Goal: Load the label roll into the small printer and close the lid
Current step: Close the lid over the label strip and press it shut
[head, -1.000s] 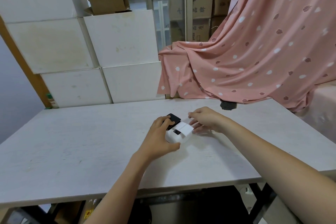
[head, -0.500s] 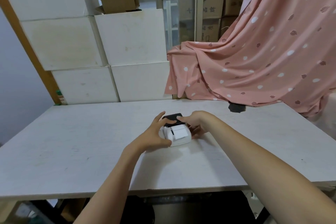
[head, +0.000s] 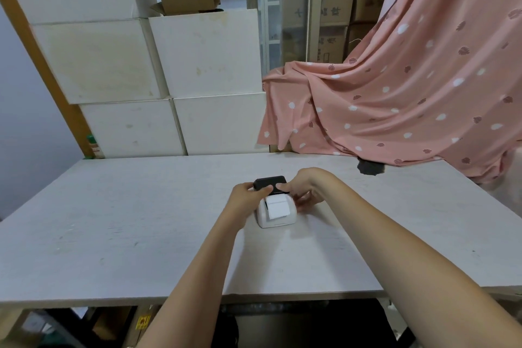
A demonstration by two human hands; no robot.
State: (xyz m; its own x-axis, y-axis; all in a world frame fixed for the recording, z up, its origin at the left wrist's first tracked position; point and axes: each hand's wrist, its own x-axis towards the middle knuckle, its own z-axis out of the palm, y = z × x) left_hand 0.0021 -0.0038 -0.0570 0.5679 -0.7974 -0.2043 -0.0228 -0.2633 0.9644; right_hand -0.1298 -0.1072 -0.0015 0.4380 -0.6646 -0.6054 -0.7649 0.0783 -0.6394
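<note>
Between left hand [head: 245, 200] and right hand [head: 303, 189], the printer [head: 278, 213], black lid [head: 269, 182] pinched.

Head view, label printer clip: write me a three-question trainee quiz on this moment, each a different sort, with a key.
1. True or false: the black lid of the small white printer is fully shut.
2. Which hands touch the lid? A) left hand only B) right hand only C) both
3. Fill in: the white label strip lies over the printer's ____.

Key: 1 false, the lid stands raised at the printer's far edge. 2 C. 3 top, pointing toward the person.
</note>
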